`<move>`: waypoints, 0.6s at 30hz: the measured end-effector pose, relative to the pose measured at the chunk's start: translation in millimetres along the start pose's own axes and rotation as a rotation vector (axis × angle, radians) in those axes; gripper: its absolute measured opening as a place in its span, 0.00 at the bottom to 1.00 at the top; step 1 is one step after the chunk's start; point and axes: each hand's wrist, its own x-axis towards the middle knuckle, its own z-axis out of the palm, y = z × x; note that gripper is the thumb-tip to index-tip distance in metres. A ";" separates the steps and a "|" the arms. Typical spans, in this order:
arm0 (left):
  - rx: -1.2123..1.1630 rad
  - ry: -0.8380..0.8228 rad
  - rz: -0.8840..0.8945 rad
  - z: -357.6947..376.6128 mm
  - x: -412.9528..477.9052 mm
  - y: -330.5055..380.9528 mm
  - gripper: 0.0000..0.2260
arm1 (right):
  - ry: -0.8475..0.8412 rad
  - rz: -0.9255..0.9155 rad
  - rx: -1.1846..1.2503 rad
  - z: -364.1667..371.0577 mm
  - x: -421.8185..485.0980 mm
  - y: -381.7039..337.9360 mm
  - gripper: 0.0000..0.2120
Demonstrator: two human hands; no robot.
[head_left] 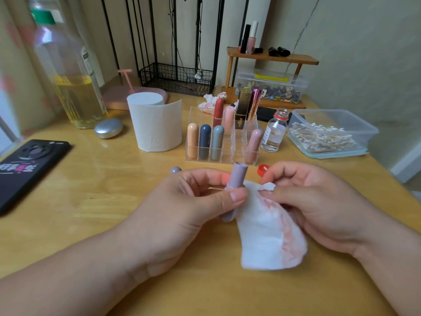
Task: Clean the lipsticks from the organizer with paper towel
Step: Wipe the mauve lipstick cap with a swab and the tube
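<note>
Two holds | left grip (180, 208) pinches lipstick (238, 176) | right grip (319, 201) pinches paper towel (262, 238) beside it

An uncapped lilac plastic lipstick tube (238, 176) is held nearly upright, touched by a white, pink-stained paper towel sheet (266, 233). Behind it, upright capsule-shaped lipsticks (205, 140) are kept in a clear acrylic compartmented organizer (227, 151).

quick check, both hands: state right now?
Left hand: fingers curled round the lilac lipstick, cap off.
Right hand: pinching the stained paper towel against the lipstick.
</note>
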 end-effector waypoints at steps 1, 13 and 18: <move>-0.015 -0.003 -0.005 -0.3 -0.1 0.0 0.11 | -0.009 0.020 0.088 0.8 0.1 0.2 0.07; 0.003 -0.059 -0.034 -1.4 0.8 -5.1 0.09 | 0.026 -0.049 0.012 -3.1 1.6 2.9 0.12; 0.176 -0.045 0.064 0.8 1.3 -3.9 0.10 | -0.149 -0.067 -0.131 -1.2 -3.5 -0.4 0.21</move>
